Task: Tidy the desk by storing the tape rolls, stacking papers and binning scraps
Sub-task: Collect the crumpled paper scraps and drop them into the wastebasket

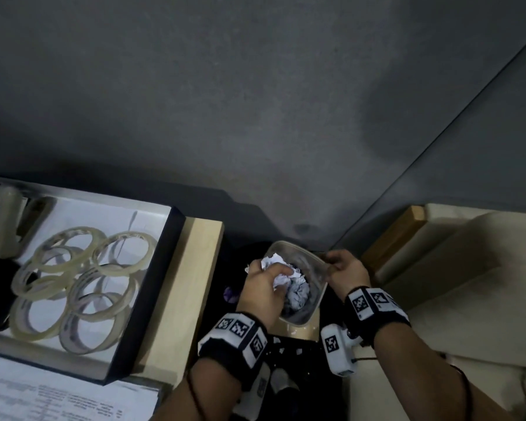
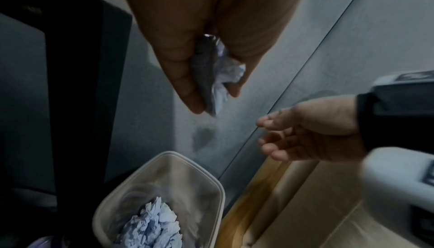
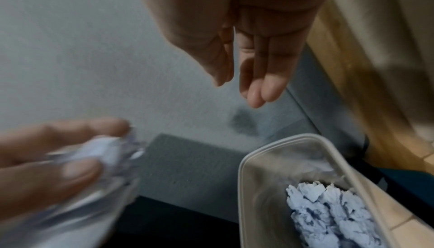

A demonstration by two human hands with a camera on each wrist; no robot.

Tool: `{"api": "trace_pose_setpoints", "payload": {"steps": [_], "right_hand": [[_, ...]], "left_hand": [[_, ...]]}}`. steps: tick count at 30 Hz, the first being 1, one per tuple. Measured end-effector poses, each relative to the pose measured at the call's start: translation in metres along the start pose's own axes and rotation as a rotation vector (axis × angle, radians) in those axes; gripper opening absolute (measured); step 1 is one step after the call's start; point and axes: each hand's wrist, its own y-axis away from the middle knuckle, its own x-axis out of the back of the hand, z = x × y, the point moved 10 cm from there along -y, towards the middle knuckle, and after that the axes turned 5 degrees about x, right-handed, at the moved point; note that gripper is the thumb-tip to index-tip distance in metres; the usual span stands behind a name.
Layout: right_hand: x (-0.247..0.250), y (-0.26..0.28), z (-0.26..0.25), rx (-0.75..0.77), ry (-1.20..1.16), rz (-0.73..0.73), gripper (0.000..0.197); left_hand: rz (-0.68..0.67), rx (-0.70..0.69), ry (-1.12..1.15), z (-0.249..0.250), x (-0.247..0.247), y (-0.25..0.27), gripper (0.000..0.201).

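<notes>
Grey floor, bin (image 1: pixel 318 270) holding crumpled scraps (image 1: pixel 298 294), left hand (image 1: pixel 263 285) clutching paper (image 1: pixel 275 262), right hand (image 1: pixel 346 270) slack.

Grey wall (image 1: pixel 255 101), cream cushion (image 1: pixel 468 268)

Under my left hand (image 1: pixel 263 285) I see crumpled white paper (image 2: pixel 226 74), matt and sharply creased, and more of the same wadded paper (image 3: pixel 333 213) lies below it in a bin (image 2: pixel 164 168) of smooth, cloudy plastic with a slight sheen. Well left of that hand, the tape rolls (image 1: pixel 82 287) look like glossy translucent film, lying in a matt black box (image 1: pixel 152 284) on what seems pale, smooth wood (image 1: pixel 189 287), though the dim view leaves me unsure. Beyond both hands the floor (image 1: pixel 255 101) reads as a matt grey, finely grained surface.
</notes>
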Motion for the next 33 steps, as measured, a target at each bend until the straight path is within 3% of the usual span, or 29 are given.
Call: {"api": "trace_pose_setpoints", "payload": {"steps": [5,12,20,25,29,33], "right_hand": [[0.023,0.000,0.033,-0.017,-0.041,0.012,0.022],[0.036,0.023,0.036,-0.035,-0.116,0.048,0.029],[0.015,0.032,0.018,0.039,-0.102,-0.037,0.022],[-0.004,0.078,-0.065,0.210,-0.078,-0.095,0.024],[-0.034,0.127,-0.124,0.374,-0.031,-0.167,0.029],[-0.075,0.190,-0.169,0.504,-0.043,-0.287,0.019]], "left_hand": [[-0.073,0.039,-0.018,0.002,-0.021,-0.024,0.051],[-0.053,0.051,0.093,0.000,-0.021,-0.026,0.056],[0.053,0.033,0.129,0.011,0.012,0.010,0.033],[0.158,-0.026,0.155,0.003,0.057,0.062,0.018],[0.280,0.005,0.210,-0.020,0.103,0.117,0.018],[0.395,0.077,0.195,-0.055,0.146,0.177,0.013]]}}
